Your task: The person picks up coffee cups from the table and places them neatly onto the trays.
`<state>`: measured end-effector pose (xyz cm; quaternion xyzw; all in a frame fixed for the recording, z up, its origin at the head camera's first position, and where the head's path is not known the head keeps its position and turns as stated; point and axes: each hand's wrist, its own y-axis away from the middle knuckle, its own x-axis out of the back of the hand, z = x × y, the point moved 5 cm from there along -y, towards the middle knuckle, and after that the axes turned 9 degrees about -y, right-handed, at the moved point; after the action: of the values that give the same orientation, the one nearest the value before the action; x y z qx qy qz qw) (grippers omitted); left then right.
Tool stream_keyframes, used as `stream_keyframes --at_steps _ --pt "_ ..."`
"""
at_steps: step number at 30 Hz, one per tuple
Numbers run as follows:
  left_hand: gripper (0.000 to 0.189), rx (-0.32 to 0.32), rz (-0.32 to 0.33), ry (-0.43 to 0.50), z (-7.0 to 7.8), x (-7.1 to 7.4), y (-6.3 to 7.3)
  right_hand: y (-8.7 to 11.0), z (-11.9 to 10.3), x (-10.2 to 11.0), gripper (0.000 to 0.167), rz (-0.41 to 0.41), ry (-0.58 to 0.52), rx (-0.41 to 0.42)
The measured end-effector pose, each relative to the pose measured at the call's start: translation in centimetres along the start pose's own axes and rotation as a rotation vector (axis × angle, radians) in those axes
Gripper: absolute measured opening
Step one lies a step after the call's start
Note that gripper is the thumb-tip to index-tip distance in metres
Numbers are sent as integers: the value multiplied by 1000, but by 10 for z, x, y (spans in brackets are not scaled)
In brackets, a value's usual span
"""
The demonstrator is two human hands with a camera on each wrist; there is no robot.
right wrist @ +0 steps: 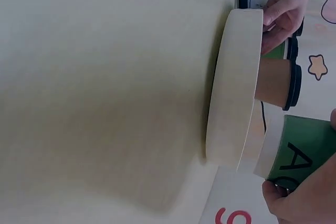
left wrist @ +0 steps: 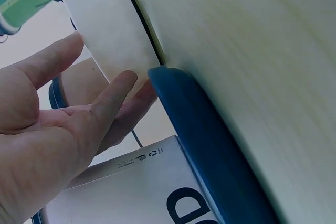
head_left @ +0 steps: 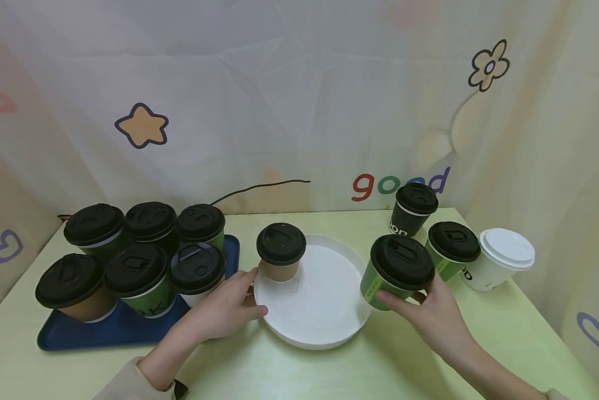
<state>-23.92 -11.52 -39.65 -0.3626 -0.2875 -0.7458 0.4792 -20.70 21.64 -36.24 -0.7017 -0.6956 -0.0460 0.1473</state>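
A green paper coffee cup (head_left: 396, 272) with a black lid is gripped by my right hand (head_left: 434, 314) above the right edge of a round white tray (head_left: 319, 328). In the right wrist view its base hangs over the tray's rim (right wrist: 233, 87). My left hand (head_left: 224, 308) rests its fingertips against the tray's left side, fingers fairly straight; in the left wrist view the fingers (left wrist: 118, 87) touch the outer wall. A small brown cup (head_left: 281, 253) with a black lid stands upright on the tray, near its back left edge.
A blue tray (head_left: 104, 333) at the left carries several lidded cups (head_left: 139, 278), close beside my left hand. Behind my right hand stand a black cup (head_left: 413, 208), another green cup (head_left: 451, 250) and a white cup (head_left: 501, 258). A patterned curtain (head_left: 279, 111) hangs behind the table.
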Motion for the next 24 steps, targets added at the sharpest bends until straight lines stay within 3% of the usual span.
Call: stream_keyframes --at_steps 10,15,20,24 --pt "79 -3 21 -32 3 0 2 -26 -4 -36 74 -142 -72 -18" --pt "79 -3 25 -34 2 0 0 -48 1 -50 76 -206 -63 -72" --pt "79 8 30 -24 2 0 0 -66 7 -65 76 -237 -62 -122" --pt "80 22 31 1 1 0 0 -79 11 -74 75 -240 -41 -109"
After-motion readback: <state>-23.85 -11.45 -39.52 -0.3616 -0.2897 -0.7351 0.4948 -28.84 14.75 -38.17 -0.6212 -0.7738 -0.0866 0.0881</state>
